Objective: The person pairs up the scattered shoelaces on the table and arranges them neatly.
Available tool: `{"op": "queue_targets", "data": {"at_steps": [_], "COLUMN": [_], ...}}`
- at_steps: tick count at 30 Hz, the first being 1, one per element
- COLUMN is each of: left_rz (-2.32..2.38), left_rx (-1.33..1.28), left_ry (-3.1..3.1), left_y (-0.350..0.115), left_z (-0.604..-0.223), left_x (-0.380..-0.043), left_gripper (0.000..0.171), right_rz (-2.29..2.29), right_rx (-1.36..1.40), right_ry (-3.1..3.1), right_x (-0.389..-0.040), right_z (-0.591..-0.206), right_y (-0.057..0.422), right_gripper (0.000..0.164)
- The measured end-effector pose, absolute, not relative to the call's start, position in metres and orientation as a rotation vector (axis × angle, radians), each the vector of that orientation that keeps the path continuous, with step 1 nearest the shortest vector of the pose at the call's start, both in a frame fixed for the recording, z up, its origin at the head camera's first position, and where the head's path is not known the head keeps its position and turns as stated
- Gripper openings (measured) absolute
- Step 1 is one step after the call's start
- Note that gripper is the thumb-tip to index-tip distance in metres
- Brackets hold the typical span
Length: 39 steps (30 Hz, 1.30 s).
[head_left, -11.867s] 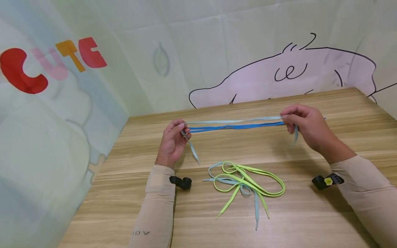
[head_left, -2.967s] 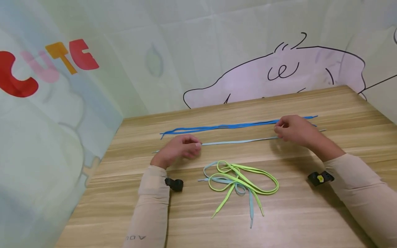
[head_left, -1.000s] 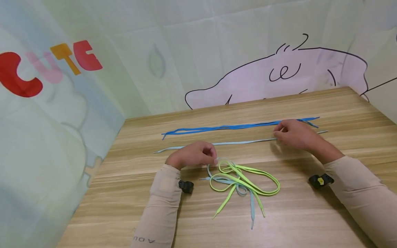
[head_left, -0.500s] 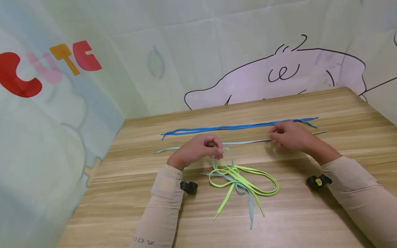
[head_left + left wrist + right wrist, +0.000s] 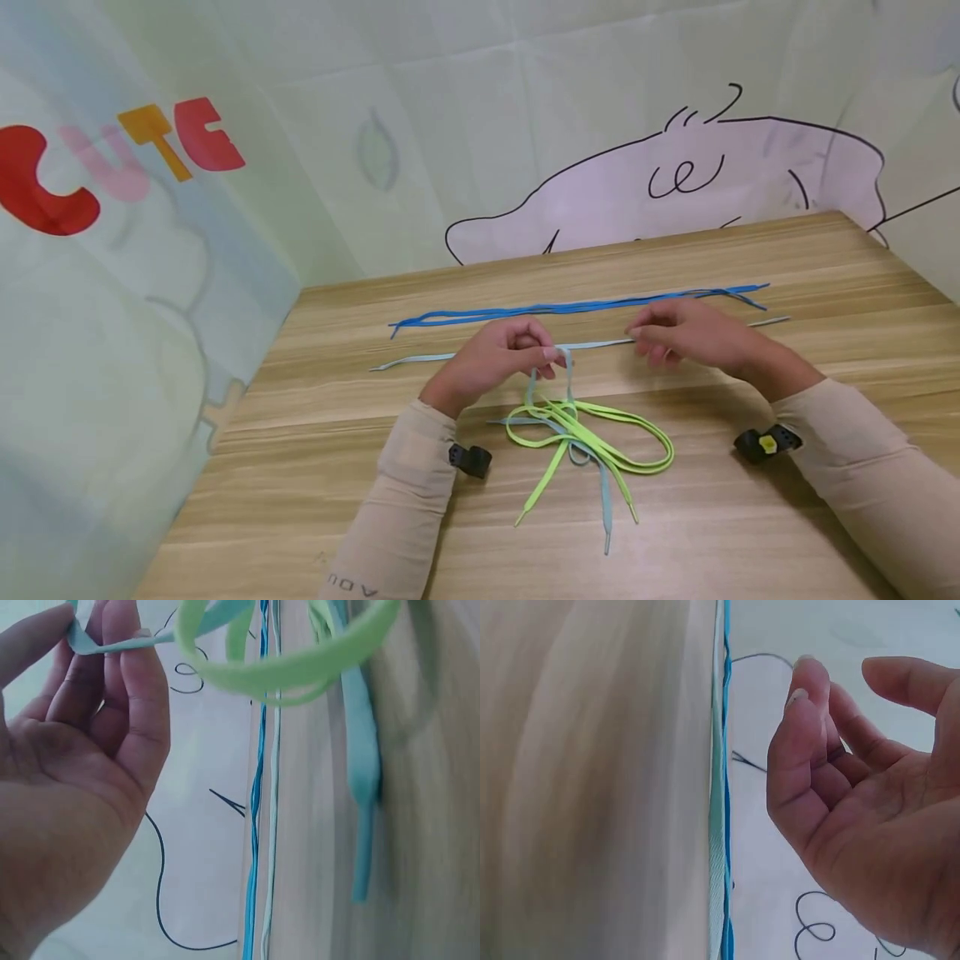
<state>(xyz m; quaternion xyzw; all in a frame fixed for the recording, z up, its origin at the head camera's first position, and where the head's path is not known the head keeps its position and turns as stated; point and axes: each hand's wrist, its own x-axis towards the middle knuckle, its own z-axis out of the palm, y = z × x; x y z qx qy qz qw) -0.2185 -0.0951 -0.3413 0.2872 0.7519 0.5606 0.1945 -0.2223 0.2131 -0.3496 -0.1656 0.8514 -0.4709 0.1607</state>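
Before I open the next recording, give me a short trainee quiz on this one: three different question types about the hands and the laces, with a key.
1. Multiple choice: what does the left hand pinch?
A) the yellow-green lace
B) a raised light-blue lace
C) a sleeve

2. True or false: the right hand is holding nothing.

3. Fill in: in the head view, the straight light-blue lace lies just below the ____.

Key:
1. B.
2. True; the right wrist view shows the thumb apart from the other fingers and no lace between them.
3. blue laces.
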Motion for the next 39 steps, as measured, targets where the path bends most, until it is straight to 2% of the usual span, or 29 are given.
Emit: {"op": "queue_targets", "data": {"at_steps": [20, 33, 39], "left_rz": [1.57, 1.536, 1.519], "left_rx": [0.86, 0.9, 0.905], "left_ry": [2.11, 2.074, 2.06], "left_y": [-0.082, -0.075, -0.075], "left_z": [-0.338, -0.343, -0.344], "left_x": [-0.212, -0.209, -0.208], "left_gripper": [0.011, 0.009, 0.008], "right_rz": [-1.382, -1.405, -1.379], "right_rx": [-0.637, -0.974, -1.023], "right_ry": [2.259, 2.058, 2.034], "right_x": [-0.208, -0.2, -0.199], "right_z": [-0.34, -0.345, -0.346], "right_y": [0.188, 0.178, 0.176], "right_gripper": [0.037, 0.032, 0.025]}}
